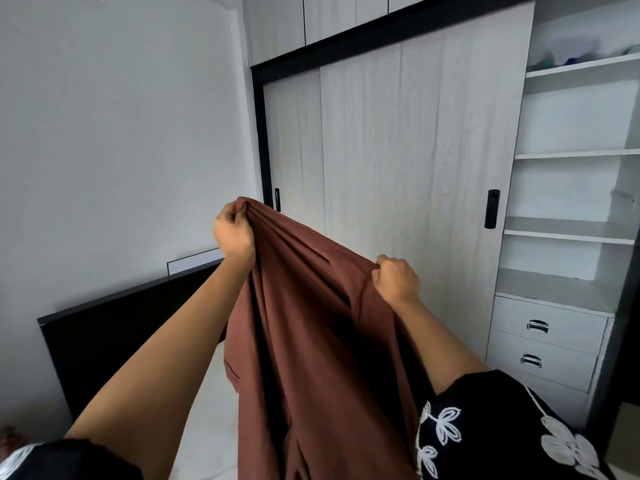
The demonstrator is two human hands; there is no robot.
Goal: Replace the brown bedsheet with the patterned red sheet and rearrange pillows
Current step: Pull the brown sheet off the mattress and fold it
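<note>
Between the two fists, up in front of the wardrobe doors: brown bedsheet (311, 323), gathered along its top edge and pulled into a slanting ridge. Left hand (232, 230) the higher of the two, fingers curled tight round a bunched corner of the cloth. Right hand (396, 277) lower and to the right, knuckles up, likewise clenched on the sheet's edge. Below both grips, long folds of the brown fabric hanging down between the bare forearms and running out of view at the bottom. Beneath the left forearm, a pale stretch of mattress (207, 410), uncovered, with the cloth hanging just in front of it. Further left of the left fist, a black headboard (114, 327) against the white wall (114, 126). Behind the raised sheet, light wood-grain sliding wardrobe doors (408, 150) in a dark frame, each with a black handle. To the right of the right hand, white open shelves (575, 154) over two drawers (543, 344) with metal pulls. Nearest the camera on the right arm, a black sleeve (502, 427) with white embroidered leaves.
</note>
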